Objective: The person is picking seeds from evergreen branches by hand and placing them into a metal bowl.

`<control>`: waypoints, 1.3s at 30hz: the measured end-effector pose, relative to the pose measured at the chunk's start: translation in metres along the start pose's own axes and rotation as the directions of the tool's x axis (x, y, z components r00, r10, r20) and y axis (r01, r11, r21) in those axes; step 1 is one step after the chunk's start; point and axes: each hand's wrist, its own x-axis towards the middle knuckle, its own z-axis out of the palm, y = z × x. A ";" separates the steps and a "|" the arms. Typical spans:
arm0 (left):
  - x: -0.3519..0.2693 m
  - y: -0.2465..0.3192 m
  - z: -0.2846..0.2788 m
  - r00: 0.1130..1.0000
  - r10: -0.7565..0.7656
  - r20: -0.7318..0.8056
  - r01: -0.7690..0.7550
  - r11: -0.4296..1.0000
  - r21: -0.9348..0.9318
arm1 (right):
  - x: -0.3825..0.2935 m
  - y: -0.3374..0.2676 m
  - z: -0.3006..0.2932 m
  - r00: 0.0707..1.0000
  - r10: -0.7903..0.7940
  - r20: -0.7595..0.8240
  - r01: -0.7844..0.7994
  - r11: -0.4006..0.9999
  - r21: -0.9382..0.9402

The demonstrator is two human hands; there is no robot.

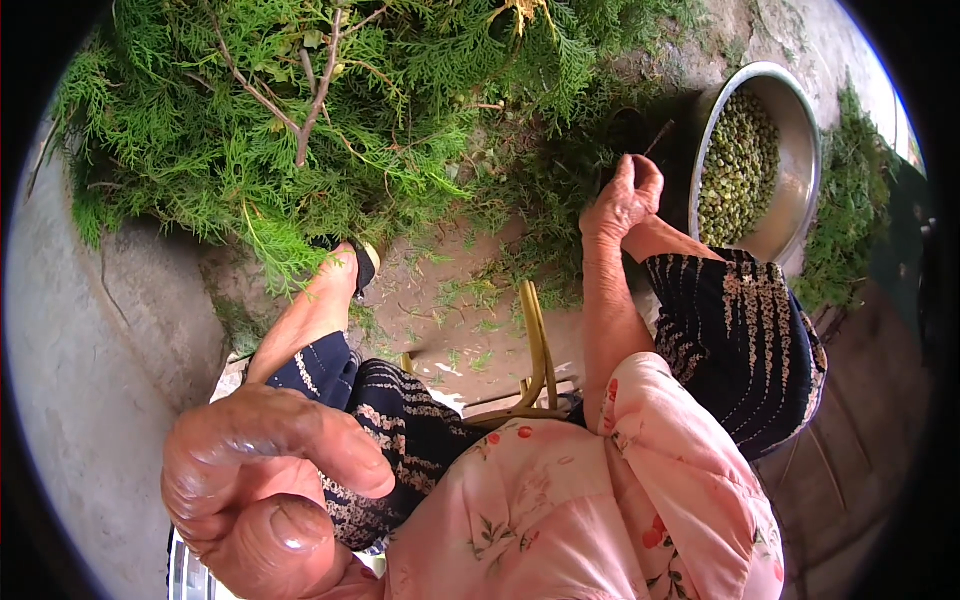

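Note:
My left hand (262, 480) is raised close to the camera at the lower left. Its forefinger curves over the thumb with a gap between, and nothing shows in it. My right hand (626, 199) is beyond my right knee, with thumb and forefinger brought together. A thin dark twig (660, 138) rises right by those fingertips; whether they pinch it is unclear. Beside that hand, a metal basin (801, 161) holds many small green, knobbly seed cones (739, 169). A large heap of green conifer branches (300, 112), scale-leaved like arborvitae, spreads before me.
Loose conifer sprigs (476, 292) litter the dirt floor (427, 300) between my feet. Curved yellowish wooden pieces (534, 337) stand between my legs. More greenery (847, 210) lies right of the basin. Grey concrete (82, 315) stretches along the left.

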 end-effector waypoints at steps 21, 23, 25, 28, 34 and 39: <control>0.000 0.003 0.005 1.000 -0.004 0.017 0.004 1.000 0.009 | 0.037 -0.013 -0.002 0.936 0.309 0.167 -0.310 0.950 -0.017; 0.001 0.004 0.006 1.000 -0.001 0.017 0.001 1.000 0.007 | 0.038 -0.013 -0.004 0.907 0.315 0.279 -0.340 0.940 0.042; 0.000 0.004 0.006 1.000 -0.006 0.013 0.006 1.000 -0.005 | 0.037 -0.014 -0.006 0.804 0.438 0.402 -0.519 0.847 0.117; 0.002 0.004 0.004 0.998 -0.019 0.054 0.018 1.000 0.020 | 0.034 -0.017 -0.006 0.743 0.441 0.503 -0.604 0.766 0.221; 0.006 0.004 0.006 0.998 -0.034 0.054 0.037 0.998 -0.044 | 0.027 -0.016 -0.004 0.655 0.385 0.650 -0.709 0.609 0.355; 0.004 0.005 0.019 0.988 -0.082 -0.133 0.074 0.995 -0.063 | 0.019 -0.006 0.004 0.684 0.407 0.605 -0.651 0.715 0.255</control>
